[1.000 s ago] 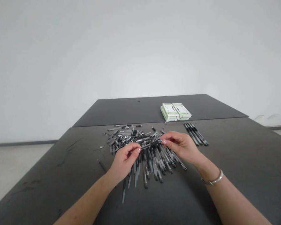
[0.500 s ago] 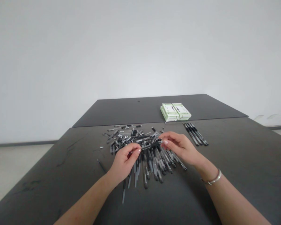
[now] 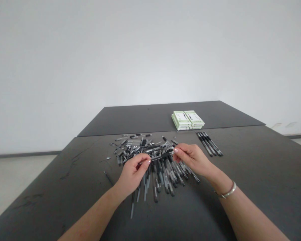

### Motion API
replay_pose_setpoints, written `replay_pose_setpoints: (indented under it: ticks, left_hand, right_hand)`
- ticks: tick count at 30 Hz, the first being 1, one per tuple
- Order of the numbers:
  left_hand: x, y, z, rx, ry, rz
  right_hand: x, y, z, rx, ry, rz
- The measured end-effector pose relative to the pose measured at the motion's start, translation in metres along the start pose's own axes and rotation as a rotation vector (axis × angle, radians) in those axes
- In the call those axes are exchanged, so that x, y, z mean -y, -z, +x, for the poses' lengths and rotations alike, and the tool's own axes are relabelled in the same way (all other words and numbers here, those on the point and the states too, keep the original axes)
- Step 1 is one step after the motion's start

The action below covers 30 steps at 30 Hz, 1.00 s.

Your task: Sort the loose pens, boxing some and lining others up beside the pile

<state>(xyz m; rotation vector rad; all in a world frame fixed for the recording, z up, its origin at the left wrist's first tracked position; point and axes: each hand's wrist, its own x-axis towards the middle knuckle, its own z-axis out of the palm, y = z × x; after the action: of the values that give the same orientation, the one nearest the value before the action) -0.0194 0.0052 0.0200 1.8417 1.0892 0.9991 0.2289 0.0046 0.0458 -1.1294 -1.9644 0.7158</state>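
A clear pen with a black grip (image 3: 162, 156) is held nearly level above a heap of pen parts. My left hand (image 3: 135, 169) is closed round the pen's left end. At its right end, the tip side, my right hand (image 3: 190, 159) pinches with thumb and forefinger; a small clear or silvery piece shows at the fingertips, too small to name surely. Beneath both hands spreads the heap of clear pen barrels (image 3: 168, 174), black grips and small tips. Thin refill tubes (image 3: 132, 207) poke out toward me.
Several pens (image 3: 209, 144) lie side by side on the right. Green-and-white boxes (image 3: 188, 119) are stacked farther back on the dark table (image 3: 253, 167). A lone dark pen part (image 3: 108, 177) and a small tip (image 3: 108, 158) lie left of the heap. A white wall stands behind.
My right hand's fingers have drawn in from spread round the pen's tip end to a tighter pinch there. My left hand and the pen have hardly moved.
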Motion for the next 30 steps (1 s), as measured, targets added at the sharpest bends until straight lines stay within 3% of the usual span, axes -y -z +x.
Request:
replay_pose_setpoints:
  ticks: [7,17,24,30]
  left_hand:
    - [0.0002,-0.0004,-0.0002,-0.023,0.015,-0.015]
    - [-0.0002,-0.0005,0.0021,-0.023,-0.039,0.015]
    - [0.0012,-0.0009,0.0011,-0.016,-0.005,0.010]
    - [0.0002,-0.0009,0.0016,-0.039,-0.062,0.060]
  right_hand:
    - [-0.0045,-0.0010,-0.0005,-0.055,0.022,0.067]
    - [0.0000,-0.0019,-0.0006,0.093,-0.037,-0.002]
    - [0.0009,-0.0001,-0.0006,-0.012,0.038,0.015]
    - [-0.0006,-0.0051,0.0009,0.043,-0.001,-0.018]
